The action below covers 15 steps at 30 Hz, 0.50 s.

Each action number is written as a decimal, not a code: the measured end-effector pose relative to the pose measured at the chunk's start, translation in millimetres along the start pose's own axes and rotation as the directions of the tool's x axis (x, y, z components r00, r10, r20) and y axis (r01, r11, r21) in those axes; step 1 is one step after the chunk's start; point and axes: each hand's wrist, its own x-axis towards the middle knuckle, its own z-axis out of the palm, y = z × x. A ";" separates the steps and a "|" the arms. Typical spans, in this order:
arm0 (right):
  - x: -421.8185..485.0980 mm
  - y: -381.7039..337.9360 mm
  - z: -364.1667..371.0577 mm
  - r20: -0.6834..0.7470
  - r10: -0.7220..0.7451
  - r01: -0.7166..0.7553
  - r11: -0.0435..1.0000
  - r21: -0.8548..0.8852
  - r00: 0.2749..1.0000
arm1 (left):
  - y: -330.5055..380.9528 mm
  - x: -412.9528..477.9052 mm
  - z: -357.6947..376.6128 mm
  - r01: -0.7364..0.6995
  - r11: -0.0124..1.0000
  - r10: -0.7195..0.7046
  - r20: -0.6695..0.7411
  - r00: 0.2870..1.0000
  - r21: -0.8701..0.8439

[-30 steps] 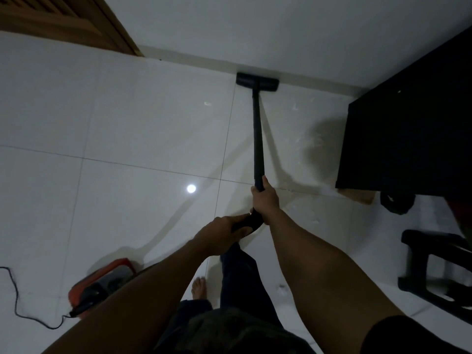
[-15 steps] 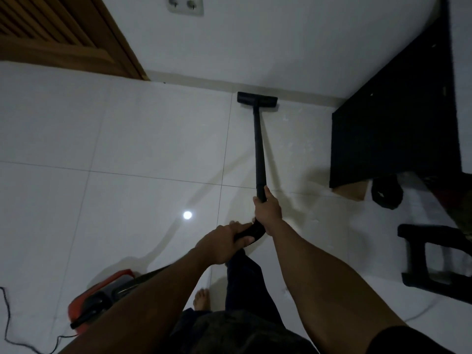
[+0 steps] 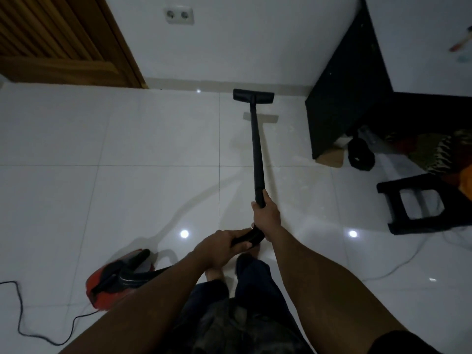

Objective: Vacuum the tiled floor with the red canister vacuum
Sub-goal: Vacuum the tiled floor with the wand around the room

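A black vacuum wand (image 3: 256, 146) runs forward from my hands to its floor head (image 3: 253, 96), which hangs a little off the white tiled floor (image 3: 143, 159) close to the skirting. My right hand (image 3: 265, 217) grips the wand's lower end. Just behind it my left hand (image 3: 217, 249) grips the curved black handle (image 3: 249, 237). The red canister vacuum (image 3: 116, 279) sits on the tiles at my lower left, partly hidden by my left forearm.
A black power cord (image 3: 20, 320) trails at far left. A dark cabinet (image 3: 339, 103) stands at right, with a black stool (image 3: 419, 203) and a thin white cable (image 3: 398, 264) nearer me. A wooden door (image 3: 58, 44) and a wall socket (image 3: 178, 15) lie ahead.
The floor head has pulled back from the skirting and lifted slightly. My view has tilted up, showing the socket and more wall. Both hands keep their grip.
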 end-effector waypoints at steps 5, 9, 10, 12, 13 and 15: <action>-57.2 66.4 -9.1 -0.011 0.006 -0.006 1.000 0.028 1.000 | -0.4 -46.6 68.9 0.010 1.000 -0.010 0.008 1.000 -0.001; -100.1 132.6 -17.6 -0.011 0.024 -0.023 1.000 0.016 1.000 | -11.3 -75.3 139.2 0.002 0.998 -0.004 0.042 0.999 0.057; -109.0 151.3 -18.9 -0.014 0.028 -0.028 1.000 0.011 1.000 | -17.8 -79.2 159.5 0.001 0.996 -0.005 0.044 0.999 0.092; -133.5 192.7 -23.5 -0.008 0.025 -0.025 1.000 0.004 1.000 | -35.3 -89.8 209.3 0.030 0.989 -0.037 0.045 0.998 0.144; -147.2 216.4 -26.6 -0.003 0.025 -0.025 1.000 0.006 1.000 | -42.5 -99.0 235.2 0.052 0.986 -0.063 0.065 0.996 0.159; -166.7 252.6 -28.7 -0.001 0.032 -0.032 0.999 -0.002 0.999 | -58.3 -111.6 277.5 0.062 0.987 -0.077 0.099 0.992 0.146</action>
